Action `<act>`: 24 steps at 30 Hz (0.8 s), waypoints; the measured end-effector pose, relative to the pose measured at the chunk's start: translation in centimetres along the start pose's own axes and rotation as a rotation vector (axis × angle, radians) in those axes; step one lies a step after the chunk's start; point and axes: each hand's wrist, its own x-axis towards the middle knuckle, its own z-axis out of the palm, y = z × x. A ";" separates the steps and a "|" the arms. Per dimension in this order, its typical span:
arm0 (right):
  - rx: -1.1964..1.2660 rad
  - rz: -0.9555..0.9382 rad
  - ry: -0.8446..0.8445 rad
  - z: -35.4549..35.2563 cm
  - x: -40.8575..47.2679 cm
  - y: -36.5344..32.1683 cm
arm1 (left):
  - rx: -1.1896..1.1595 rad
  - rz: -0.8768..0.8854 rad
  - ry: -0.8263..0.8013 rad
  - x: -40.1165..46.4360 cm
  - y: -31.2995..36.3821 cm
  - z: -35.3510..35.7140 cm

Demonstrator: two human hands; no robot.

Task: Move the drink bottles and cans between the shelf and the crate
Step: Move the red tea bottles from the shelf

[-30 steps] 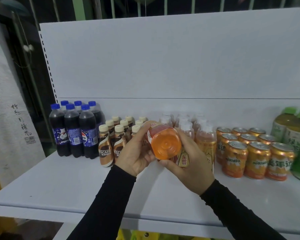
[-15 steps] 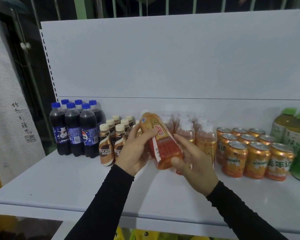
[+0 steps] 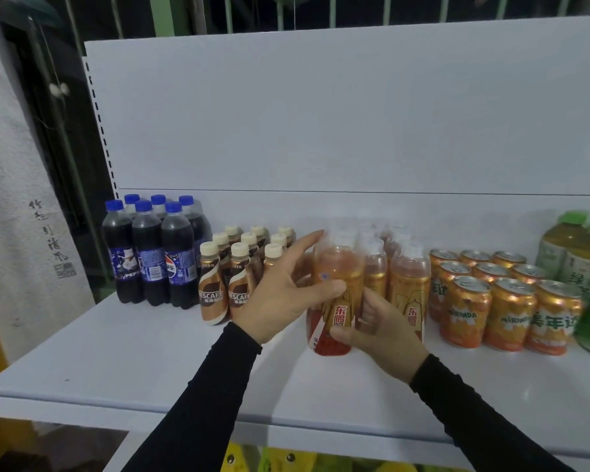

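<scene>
On the shelf stand six dark cola bottles with blue caps, three in front and three behind. Beside them are nine small brown coffee bottles with cream caps, in three rows of three. The amber energy-drink bottles with clear caps number at least seven (the rear ones blur together, so the exact count cannot be told). Next come nine orange soda cans, again three rows of three. At the far right edge at least three green-capped tea bottles show, cut off by the frame. Two hands are in view.
</scene>
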 end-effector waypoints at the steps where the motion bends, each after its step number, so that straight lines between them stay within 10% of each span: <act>1: -0.029 -0.016 0.020 0.3 -0.1 0.3 | 0.024 0.031 -0.004 0.0 0.4 0.0; 24: -0.127 -0.048 0.134 1.1 -0.4 3.1 | 0.064 0.155 -0.117 -1.4 -1.1 -0.5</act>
